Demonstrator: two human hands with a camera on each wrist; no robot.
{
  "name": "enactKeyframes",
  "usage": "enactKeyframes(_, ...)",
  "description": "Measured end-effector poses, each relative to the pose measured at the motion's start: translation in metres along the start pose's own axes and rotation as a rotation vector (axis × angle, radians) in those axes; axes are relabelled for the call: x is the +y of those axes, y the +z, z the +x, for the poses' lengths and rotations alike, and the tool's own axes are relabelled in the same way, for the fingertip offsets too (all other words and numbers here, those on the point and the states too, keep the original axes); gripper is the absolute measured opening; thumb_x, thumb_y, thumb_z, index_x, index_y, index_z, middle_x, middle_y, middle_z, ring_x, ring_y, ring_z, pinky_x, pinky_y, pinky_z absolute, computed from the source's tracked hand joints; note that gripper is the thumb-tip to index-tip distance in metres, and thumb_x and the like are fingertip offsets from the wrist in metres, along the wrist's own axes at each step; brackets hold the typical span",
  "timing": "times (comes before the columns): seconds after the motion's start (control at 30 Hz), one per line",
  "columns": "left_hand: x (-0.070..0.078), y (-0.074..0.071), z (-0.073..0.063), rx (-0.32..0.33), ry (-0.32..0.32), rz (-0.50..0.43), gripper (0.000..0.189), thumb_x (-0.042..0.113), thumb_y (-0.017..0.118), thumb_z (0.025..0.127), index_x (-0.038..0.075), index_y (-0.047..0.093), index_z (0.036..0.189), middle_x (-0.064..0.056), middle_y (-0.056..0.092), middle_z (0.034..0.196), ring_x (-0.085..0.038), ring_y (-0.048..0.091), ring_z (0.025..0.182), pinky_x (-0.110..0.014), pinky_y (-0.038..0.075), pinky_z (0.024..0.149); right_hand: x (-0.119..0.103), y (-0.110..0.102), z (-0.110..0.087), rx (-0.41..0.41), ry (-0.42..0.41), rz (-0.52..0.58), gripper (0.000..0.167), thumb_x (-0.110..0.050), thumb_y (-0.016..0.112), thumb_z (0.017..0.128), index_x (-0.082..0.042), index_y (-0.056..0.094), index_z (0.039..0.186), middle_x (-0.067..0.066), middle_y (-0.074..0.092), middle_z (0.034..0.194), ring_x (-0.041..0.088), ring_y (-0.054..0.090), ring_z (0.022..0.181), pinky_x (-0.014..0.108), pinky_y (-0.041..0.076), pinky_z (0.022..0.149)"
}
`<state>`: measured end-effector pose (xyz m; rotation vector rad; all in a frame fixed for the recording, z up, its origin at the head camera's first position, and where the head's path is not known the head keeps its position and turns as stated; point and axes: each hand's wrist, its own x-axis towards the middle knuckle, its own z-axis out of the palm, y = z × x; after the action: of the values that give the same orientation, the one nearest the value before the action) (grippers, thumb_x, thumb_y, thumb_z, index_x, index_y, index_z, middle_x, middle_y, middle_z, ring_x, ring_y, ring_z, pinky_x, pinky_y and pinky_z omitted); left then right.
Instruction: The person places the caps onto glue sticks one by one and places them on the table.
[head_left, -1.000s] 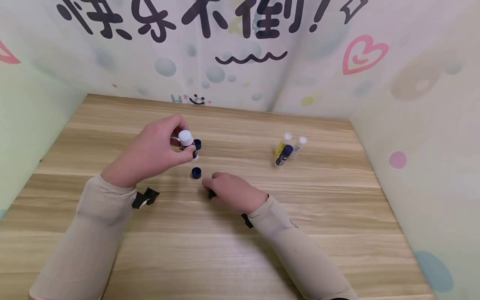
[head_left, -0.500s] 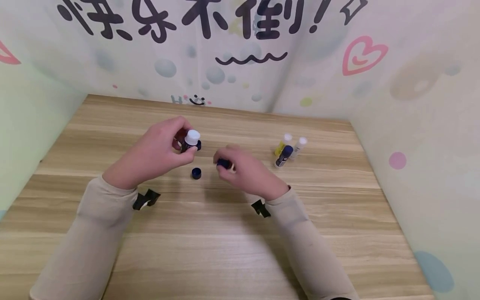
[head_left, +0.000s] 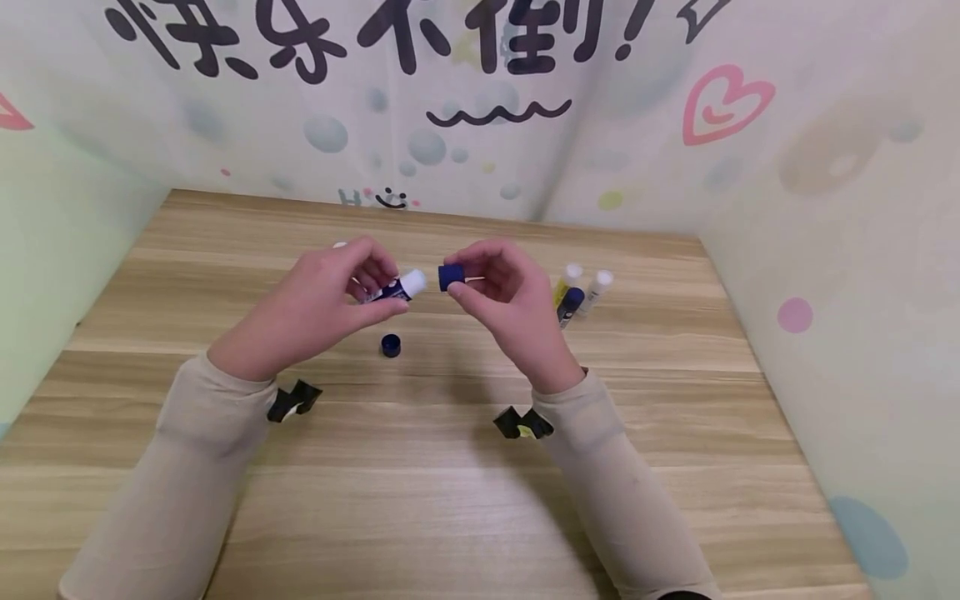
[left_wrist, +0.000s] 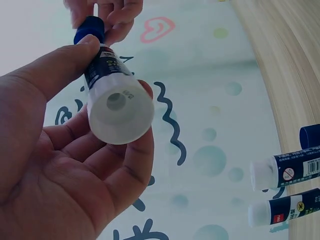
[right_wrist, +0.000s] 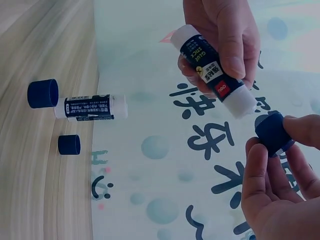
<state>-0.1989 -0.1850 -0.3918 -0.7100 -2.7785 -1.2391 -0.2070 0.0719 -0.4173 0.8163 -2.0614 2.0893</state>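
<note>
My left hand grips a glue stick with a dark blue label, its uncapped white end pointing right. Across from that end, my right hand pinches a dark blue cap between thumb and fingers. A narrow gap separates cap and glue stick in the right wrist view. The glue stick's white base faces the camera in the left wrist view. Another uncapped glue stick stands on the table, beside two loose blue caps, one larger in view and one smaller.
At the right stand a yellow glue stick, a white one and a blue-capped one, close together. A loose cap lies on the wooden table. Printed cloth hangs behind the table.
My right hand has lifted the blue cap from the table up toward the left hand. My left hand has tilted the glue stick from near upright to pointing right.
</note>
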Motion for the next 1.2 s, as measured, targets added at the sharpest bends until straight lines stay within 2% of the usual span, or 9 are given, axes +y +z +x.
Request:
enactKeyframes(0.2,0.0018,-0.0003,-0.0023,-0.012,0.021,0.022,0.027,0.019,0.085,0.098,0.007,0.067,0.113,-0.004,0.073,0.1,-0.019,0.069,0.091,-0.044,0.059,0.085,0.001,0.0044,0.0013,-0.022,0.007,-0.01,0.026,0.006,0.078,0.097,0.002,0.073,0.122,0.013,0.074,0.119,0.034,0.072,0.108,0.04,0.062,0.089)
enactKeyframes(0.4,0.0012,0.0008,-0.0016,-0.026,0.075,0.044,0.021,0.02,0.082,0.101,0.009,0.068,0.113,-0.002,0.073,0.098,-0.017,0.068,0.089,-0.042,0.056,0.08,0.0025,0.006,0.0001,-0.035,0.017,-0.062,0.025,0.004,0.078,0.098,-0.001,0.074,0.122,0.009,0.073,0.121,0.03,0.071,0.11,0.041,0.062,0.091)
enactKeyframes(0.57,0.0003,0.0026,-0.0012,-0.003,0.096,0.056,0.02,0.018,0.082,0.1,0.009,0.069,0.112,-0.001,0.073,0.098,-0.017,0.066,0.089,-0.042,0.053,0.076,0.0037,0.0055,0.0004,-0.05,0.032,-0.082,0.024,0.002,0.077,0.1,-0.002,0.074,0.123,0.007,0.074,0.121,0.028,0.07,0.111,0.041,0.061,0.091)
enactKeyframes(0.9,0.0006,0.0035,-0.0013,0.031,0.107,0.063,0.021,0.016,0.082,0.1,0.007,0.07,0.114,-0.003,0.074,0.103,-0.019,0.067,0.094,-0.044,0.054,0.084,0.0039,0.0049,0.0004,-0.082,0.054,-0.084,0.023,0.004,0.076,0.1,-0.003,0.074,0.122,0.006,0.074,0.124,0.027,0.07,0.111,0.045,0.061,0.091)
enactKeyframes(1.2,0.0023,0.0047,-0.0018,0.037,0.13,0.026,0.02,0.018,0.08,0.102,0.007,0.071,0.116,-0.002,0.073,0.108,-0.018,0.068,0.099,-0.045,0.057,0.089,0.0034,0.0073,-0.0015,-0.093,0.042,-0.07,0.025,0.004,0.078,0.098,-0.001,0.074,0.122,0.007,0.074,0.123,0.029,0.072,0.106,0.044,0.062,0.091)
